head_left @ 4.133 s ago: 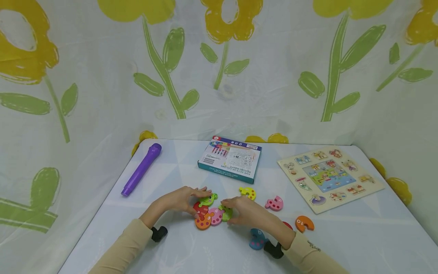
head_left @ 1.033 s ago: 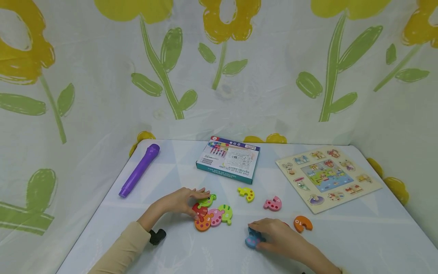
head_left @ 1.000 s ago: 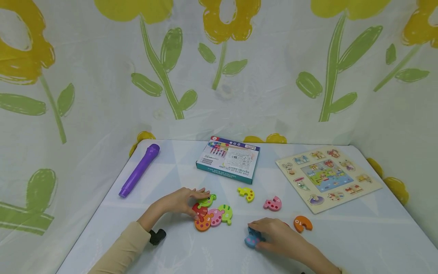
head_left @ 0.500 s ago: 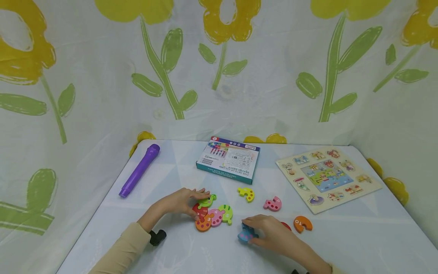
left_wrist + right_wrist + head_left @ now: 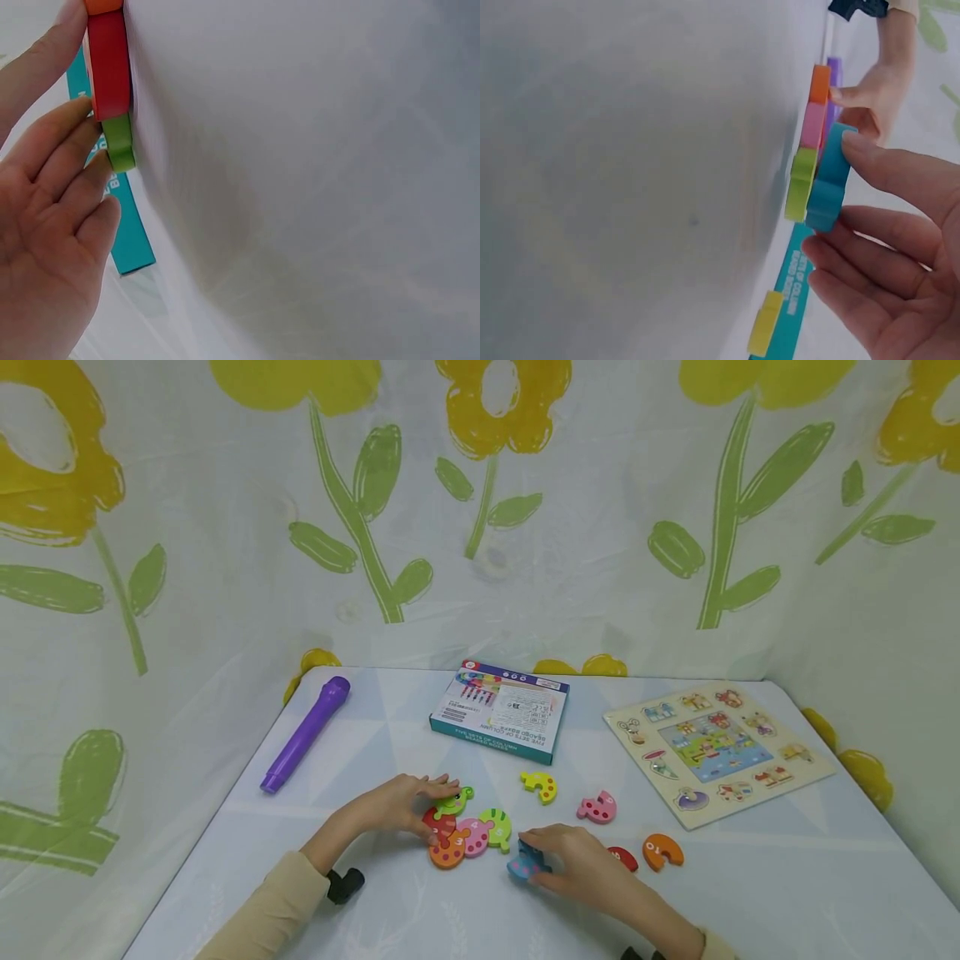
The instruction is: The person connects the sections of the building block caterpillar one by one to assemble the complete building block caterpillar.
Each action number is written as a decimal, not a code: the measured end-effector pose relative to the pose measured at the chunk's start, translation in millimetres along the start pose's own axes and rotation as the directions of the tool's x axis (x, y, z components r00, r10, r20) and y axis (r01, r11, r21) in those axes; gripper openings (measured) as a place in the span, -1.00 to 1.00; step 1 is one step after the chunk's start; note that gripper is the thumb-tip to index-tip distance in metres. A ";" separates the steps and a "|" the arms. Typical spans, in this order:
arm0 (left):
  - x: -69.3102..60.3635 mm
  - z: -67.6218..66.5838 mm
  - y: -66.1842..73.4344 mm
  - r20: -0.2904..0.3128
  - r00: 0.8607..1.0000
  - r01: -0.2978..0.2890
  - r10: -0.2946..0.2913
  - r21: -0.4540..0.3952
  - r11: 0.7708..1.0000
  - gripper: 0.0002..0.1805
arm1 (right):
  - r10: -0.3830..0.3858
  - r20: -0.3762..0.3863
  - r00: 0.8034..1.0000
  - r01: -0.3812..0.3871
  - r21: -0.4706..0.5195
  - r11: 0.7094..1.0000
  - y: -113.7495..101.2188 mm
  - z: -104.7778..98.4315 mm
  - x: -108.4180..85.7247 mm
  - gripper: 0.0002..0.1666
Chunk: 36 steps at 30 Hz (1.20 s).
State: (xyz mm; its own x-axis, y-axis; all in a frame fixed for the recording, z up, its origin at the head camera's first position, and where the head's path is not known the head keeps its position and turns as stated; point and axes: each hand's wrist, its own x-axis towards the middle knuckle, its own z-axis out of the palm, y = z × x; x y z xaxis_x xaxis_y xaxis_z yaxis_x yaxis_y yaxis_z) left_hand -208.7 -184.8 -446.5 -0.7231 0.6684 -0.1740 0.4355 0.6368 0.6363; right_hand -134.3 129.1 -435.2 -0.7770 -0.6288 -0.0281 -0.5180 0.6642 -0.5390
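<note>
At the left side of the bench I see a purple stick, which lies slanting and well apart from the hands. Next is the left hand. Its grip is spread: the thumb and fingers stand apart and touch the outer edge of a row of joined pieces. From its upper end, this row has a green head piece, a red piece, an orange piece, a pink piece and a striped green piece. Behind the row, near the far edge, a flat box lies turned a little.

Going right, I find the blue piece just beside the striped green piece. The right hand is pinching it between thumb and fingers; if it touches the bench, I cannot tell. Farther back lies a yellow piece. Then come a second pink piece, a second red piece partly hidden by the right arm, and a second orange piece. Last, at the far right, I see a wooden picture board, lying flat.
</note>
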 end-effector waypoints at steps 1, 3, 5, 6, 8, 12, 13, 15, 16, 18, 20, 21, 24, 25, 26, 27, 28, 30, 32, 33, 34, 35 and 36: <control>-0.1 0.5 0.2 -0.002 1.000 0.002 -0.003 -0.002 1.000 -0.17 | 0.002 -0.003 1.000 -0.002 -0.001 1.000 -0.8 0.4 0.8 -0.40; -0.3 1.4 0.7 -0.005 1.000 0.014 -0.014 -0.006 1.000 -0.16 | 0.008 -0.007 1.000 -0.008 -0.003 1.000 -2.0 1.1 2.3 -0.41; -0.6 2.4 1.5 -0.011 1.000 0.025 -0.025 -0.007 1.000 -0.16 | 0.014 -0.009 1.000 -0.014 -0.006 1.000 -3.0 1.6 3.7 -0.42; -0.9 2.8 2.1 -0.015 1.000 0.026 -0.026 -0.009 1.000 -0.17 | 0.017 -0.008 1.000 -0.017 -0.006 1.000 -3.5 1.7 4.6 -0.42; -1.6 3.6 3.2 -0.019 0.999 0.041 -0.042 -0.006 0.999 -0.17 | 0.024 -0.009 1.000 -0.024 -0.010 1.000 -4.1 1.7 6.7 -0.42; -2.7 5.0 5.6 -0.032 0.999 0.043 -0.043 -0.003 0.999 -0.18 | 0.031 -0.012 0.999 -0.031 -0.016 0.999 -5.7 1.2 11.1 -0.42; -3.0 5.3 5.9 -0.034 0.998 0.045 -0.045 -0.004 0.999 -0.18 | 0.030 -0.014 0.999 -0.030 -0.018 0.999 -6.2 1.0 12.2 -0.41; -3.2 5.9 6.3 -0.039 0.998 0.039 -0.039 -0.006 0.999 -0.18 | 0.033 -0.015 0.999 -0.034 -0.022 0.999 -6.8 0.9 13.9 -0.41; -3.3 6.1 6.3 -0.042 0.998 0.036 -0.037 -0.009 0.999 -0.18 | 0.036 -0.015 0.999 -0.037 -0.024 0.999 -7.0 0.9 14.7 -0.41; -3.2 6.7 6.0 -0.045 0.998 0.033 -0.034 -0.010 0.999 -0.18 | 0.046 -0.014 0.999 -0.046 -0.027 0.999 -7.2 0.9 16.0 -0.41; -3.0 7.1 5.8 -0.047 0.998 0.032 -0.032 -0.009 0.999 -0.18 | 0.052 -0.017 0.998 -0.052 -0.036 0.998 -7.0 1.3 17.2 -0.41; -3.0 7.2 5.6 -0.048 0.998 0.030 -0.030 -0.006 1.000 -0.18 | 0.055 -0.020 0.998 -0.056 -0.041 0.998 -7.0 1.4 17.8 -0.41; -3.3 7.7 5.3 -0.050 0.998 0.023 -0.023 -0.003 1.000 -0.18 | 0.060 -0.028 0.998 -0.061 -0.057 0.996 -7.6 2.0 19.3 -0.40; -3.5 7.6 5.5 -0.051 0.998 0.021 -0.021 -0.002 1.000 -0.18 | 0.058 -0.033 0.998 -0.060 -0.064 0.996 -7.8 2.4 19.8 -0.40; -3.8 7.6 5.5 -0.051 0.999 0.019 -0.019 -0.001 1.000 -0.18 | 0.057 -0.037 0.998 -0.060 -0.067 0.996 -8.1 2.5 20.1 -0.40; -4.1 7.5 5.8 -0.052 0.998 0.017 -0.017 -0.001 1.000 -0.18 | 0.056 -0.041 0.998 -0.059 -0.071 0.996 -8.3 2.8 20.5 -0.40; -4.2 7.6 5.8 -0.054 0.998 0.012 -0.012 -0.001 1.000 -0.18 | 0.053 -0.046 0.998 -0.057 -0.074 0.996 -8.5 3.1 20.9 -0.41; -4.2 7.8 5.8 -0.056 0.998 0.003 -0.003 0.002 1.000 -0.18 | 0.049 -0.056 0.997 -0.054 -0.081 0.995 -8.8 3.6 21.5 -0.41; -4.2 8.1 5.6 -0.059 0.998 -0.005 0.005 0.006 1.000 -0.18 | 0.051 -0.062 0.997 -0.057 -0.088 0.995 -9.1 3.9 22.2 -0.40; -4.1 8.2 5.5 -0.060 0.998 -0.008 0.008 0.008 1.000 -0.18 | 0.054 -0.065 0.996 -0.060 -0.092 0.994 -9.4 4.0 22.6 -0.40; -4.0 8.4 5.4 -0.061 0.998 -0.010 0.011 0.009 1.000 -0.18 | 0.055 -0.069 0.996 -0.061 -0.096 0.994 -9.9 3.9 22.9 -0.40; -4.0 8.4 5.4 -0.061 0.998 -0.009 0.010 0.008 1.000 -0.18 | 0.059 -0.070 0.996 -0.066 -0.101 0.993 -10.5 3.8 23.2 -0.40; -3.9 8.4 5.6 -0.061 0.998 -0.009 0.009 0.007 1.000 -0.19 | 0.066 -0.070 0.995 -0.073 -0.106 0.992 -11.2 3.8 23.5 -0.39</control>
State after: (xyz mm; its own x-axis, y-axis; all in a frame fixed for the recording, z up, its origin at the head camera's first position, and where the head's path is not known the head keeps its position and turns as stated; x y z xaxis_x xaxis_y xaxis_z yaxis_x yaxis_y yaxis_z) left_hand -198.9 -180.7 -448.6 -0.7507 0.6494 -0.1218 0.4457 0.6338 0.6322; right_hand -145.4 105.3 -433.1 -0.8327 -0.5537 -0.0041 -0.4949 0.7476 -0.4429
